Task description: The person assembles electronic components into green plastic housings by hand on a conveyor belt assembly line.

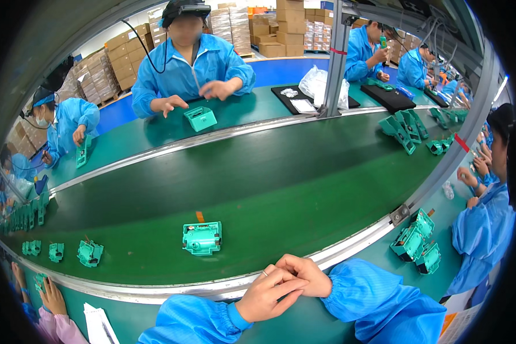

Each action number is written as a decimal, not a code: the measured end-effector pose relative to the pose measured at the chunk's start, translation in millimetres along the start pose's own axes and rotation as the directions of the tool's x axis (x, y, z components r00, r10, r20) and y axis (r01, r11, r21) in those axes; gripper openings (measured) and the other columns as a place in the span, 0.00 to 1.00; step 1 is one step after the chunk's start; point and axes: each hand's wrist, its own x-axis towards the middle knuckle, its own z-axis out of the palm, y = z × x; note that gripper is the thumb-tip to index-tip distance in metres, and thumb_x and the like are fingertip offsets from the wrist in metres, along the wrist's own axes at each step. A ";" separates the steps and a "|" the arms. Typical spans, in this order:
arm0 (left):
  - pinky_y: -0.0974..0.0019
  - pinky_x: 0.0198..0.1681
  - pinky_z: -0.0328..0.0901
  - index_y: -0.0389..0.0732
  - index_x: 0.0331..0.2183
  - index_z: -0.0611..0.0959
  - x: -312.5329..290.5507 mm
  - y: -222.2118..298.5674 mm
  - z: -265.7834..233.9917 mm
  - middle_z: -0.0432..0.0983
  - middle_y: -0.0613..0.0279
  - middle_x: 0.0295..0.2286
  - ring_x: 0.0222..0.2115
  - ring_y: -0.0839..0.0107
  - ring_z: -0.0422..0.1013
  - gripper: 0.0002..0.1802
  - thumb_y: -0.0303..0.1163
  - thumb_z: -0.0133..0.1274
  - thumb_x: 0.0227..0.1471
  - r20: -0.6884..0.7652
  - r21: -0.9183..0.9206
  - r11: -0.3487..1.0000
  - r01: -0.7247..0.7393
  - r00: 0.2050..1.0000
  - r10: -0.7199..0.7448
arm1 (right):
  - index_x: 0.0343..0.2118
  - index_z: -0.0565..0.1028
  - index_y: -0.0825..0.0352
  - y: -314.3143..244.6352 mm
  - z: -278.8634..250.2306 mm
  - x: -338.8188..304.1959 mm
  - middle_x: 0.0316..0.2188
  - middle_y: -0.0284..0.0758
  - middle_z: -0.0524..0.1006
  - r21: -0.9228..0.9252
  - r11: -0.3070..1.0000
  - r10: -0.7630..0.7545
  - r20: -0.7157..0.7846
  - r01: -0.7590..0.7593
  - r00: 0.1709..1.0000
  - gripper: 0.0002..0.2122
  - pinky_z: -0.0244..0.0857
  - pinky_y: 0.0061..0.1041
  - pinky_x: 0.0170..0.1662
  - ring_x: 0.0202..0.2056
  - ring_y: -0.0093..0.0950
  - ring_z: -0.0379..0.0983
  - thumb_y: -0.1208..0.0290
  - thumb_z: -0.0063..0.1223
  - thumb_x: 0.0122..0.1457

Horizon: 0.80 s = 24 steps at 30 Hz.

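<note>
My left hand [268,293] and my right hand [307,275] are brought together at the near edge of the conveyor belt, both in blue sleeves. The left hand's fingers lie across the right hand, with a ring on one finger. Both hands are closed against each other, and no object shows between them. Nearest to them on the green belt [304,229] sits a green plastic housing [202,238] with an orange ribbon tab sticking up. On the near table to the right, several similar green housings [417,243] stand grouped.
More housings [90,253] stand at the belt's left, and green shells [404,129] at its far right. Metal rails [350,252] edge the belt; a grey post [333,63] rises across it. White paper [99,324] lies near left. Co-workers sit along both sides, one facing me behind a green shell [200,118].
</note>
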 end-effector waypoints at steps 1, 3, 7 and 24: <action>0.71 0.30 0.57 0.44 0.33 0.80 -0.9 0.7 -0.3 0.69 0.66 0.26 0.26 0.71 0.63 0.16 0.22 0.58 0.35 -0.001 0.007 1.000 0.003 1.000 -0.003 | 0.32 0.66 0.67 -0.5 0.7 0.1 0.24 0.30 0.70 -0.010 1.000 -0.012 -0.003 0.012 1.000 0.11 0.61 0.18 0.29 0.27 0.17 0.64 0.79 0.53 0.44; 0.71 0.30 0.57 0.44 0.33 0.80 -1.3 2.1 -0.6 0.69 0.66 0.25 0.26 0.71 0.63 0.16 0.22 0.58 0.35 0.002 0.006 1.000 0.011 1.000 -0.011 | 0.32 0.66 0.67 0.2 2.1 -0.5 0.24 0.30 0.70 -0.018 1.000 -0.022 -0.005 0.022 1.000 0.11 0.61 0.18 0.29 0.27 0.17 0.64 0.79 0.53 0.44; 0.71 0.30 0.57 0.44 0.33 0.80 0.4 1.5 -0.8 0.69 0.66 0.25 0.26 0.71 0.63 0.16 0.22 0.58 0.35 -0.011 0.010 1.000 -0.007 1.000 0.007 | 0.32 0.66 0.68 2.1 1.4 0.8 0.23 0.29 0.70 -0.001 0.999 -0.035 -0.002 0.035 0.999 0.10 0.60 0.17 0.28 0.26 0.15 0.64 0.77 0.53 0.46; 0.71 0.29 0.56 0.43 0.33 0.80 -0.6 -1.7 1.3 0.69 0.66 0.25 0.26 0.71 0.63 0.15 0.22 0.58 0.35 -0.005 -0.006 1.000 -0.005 1.000 0.005 | 0.32 0.66 0.68 3.2 -0.4 1.2 0.23 0.29 0.70 -0.053 0.998 -0.029 -0.004 0.029 1.000 0.10 0.59 0.16 0.27 0.26 0.14 0.64 0.75 0.53 0.48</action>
